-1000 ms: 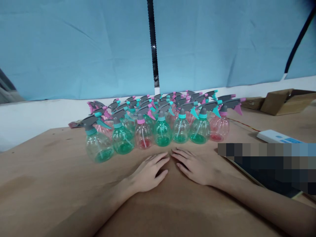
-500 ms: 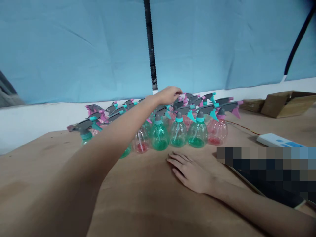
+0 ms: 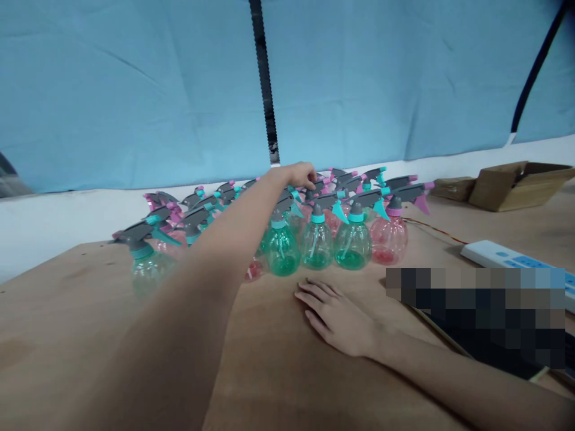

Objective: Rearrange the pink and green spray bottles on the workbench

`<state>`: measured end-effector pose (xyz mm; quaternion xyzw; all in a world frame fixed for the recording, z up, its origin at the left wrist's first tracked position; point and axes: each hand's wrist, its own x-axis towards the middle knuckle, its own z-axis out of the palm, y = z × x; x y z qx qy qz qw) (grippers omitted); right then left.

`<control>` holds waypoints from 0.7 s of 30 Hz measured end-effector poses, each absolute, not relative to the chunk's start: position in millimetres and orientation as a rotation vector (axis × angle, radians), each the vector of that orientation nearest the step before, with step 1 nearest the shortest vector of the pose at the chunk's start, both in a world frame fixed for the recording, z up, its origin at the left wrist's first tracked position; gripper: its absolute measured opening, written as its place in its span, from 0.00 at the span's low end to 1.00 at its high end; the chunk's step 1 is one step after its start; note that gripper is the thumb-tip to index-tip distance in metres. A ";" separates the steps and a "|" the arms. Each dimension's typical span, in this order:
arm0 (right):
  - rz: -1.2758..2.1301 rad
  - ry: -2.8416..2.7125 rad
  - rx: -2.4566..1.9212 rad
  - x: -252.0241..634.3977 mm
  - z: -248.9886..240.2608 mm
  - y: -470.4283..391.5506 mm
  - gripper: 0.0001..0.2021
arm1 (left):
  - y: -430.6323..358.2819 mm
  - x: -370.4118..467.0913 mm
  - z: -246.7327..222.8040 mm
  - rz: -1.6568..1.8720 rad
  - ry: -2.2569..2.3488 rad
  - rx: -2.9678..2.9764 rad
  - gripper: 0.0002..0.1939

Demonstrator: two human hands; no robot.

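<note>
My left hand [image 3: 302, 174] reaches to the back of a group of spray bottles, its fingers curled down beside a grey spray head [image 3: 315, 187]. What the fingertips touch or hold is hidden. Flat on the wooden table [image 3: 265, 353] lies my right hand [image 3: 342, 320], fingers spread, in front of the bottles. Nearest to it stand a green spray bottle [image 3: 283, 248], a clear green one [image 3: 317, 245] and another green one [image 3: 353, 242]. A pink spray bottle [image 3: 389, 239] ends the front row on the right. My left forearm covers several bottles.
At the left stands a pale green spray bottle [image 3: 153, 272]. An open cardboard box [image 3: 516, 188] and a white power strip [image 3: 487, 251] are on the right. A dark, partly blurred-out object [image 3: 489, 341] lies beside my right forearm. A blue sheet [image 3: 135, 90] hangs behind.
My left hand has come slightly lower and nearer, over the back spray heads. The whole view has shifted a little, and the left-hand bottle shows more. My right hand rests as before.
</note>
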<state>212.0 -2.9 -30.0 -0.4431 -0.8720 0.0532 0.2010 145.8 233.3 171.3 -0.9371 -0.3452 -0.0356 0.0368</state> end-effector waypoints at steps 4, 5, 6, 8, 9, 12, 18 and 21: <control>0.157 -2.451 -1.240 212.3 -30.1 -2.6 0.21 | 222.8 134.7 197.0 -0.286 -1.058 -2.840 0.19; 0.159 -2.451 -1.240 212.4 -30.1 -2.5 0.21 | 219.4 131.4 205.4 -0.360 -1.048 -2.831 0.18; 0.162 -2.452 -1.240 212.5 -30.1 -2.5 0.21 | 215.4 127.9 214.2 -0.440 -1.031 -2.823 0.17; 0.166 -2.450 -1.240 212.7 -30.1 -2.5 0.21 | 204.7 120.1 231.9 -0.607 -0.981 -2.804 0.15; 0.166 -2.449 -1.239 212.8 -30.0 -2.4 0.21 | 198.0 115.7 240.2 -0.704 -0.936 -2.791 0.14; 0.154 -2.448 -1.236 213.1 -29.7 -2.3 0.21 | 173.2 100.1 261.5 -1.049 -0.751 -2.714 0.08; 0.138 -2.464 -1.233 213.8 -30.3 -2.5 0.21 | 109.5 57.1 270.5 -1.662 -0.537 -2.609 0.07; 0.112 -2.416 -1.298 213.8 -33.0 -2.3 0.21 | 73.7 40.2 244.7 -1.742 -0.610 -2.673 0.06</control>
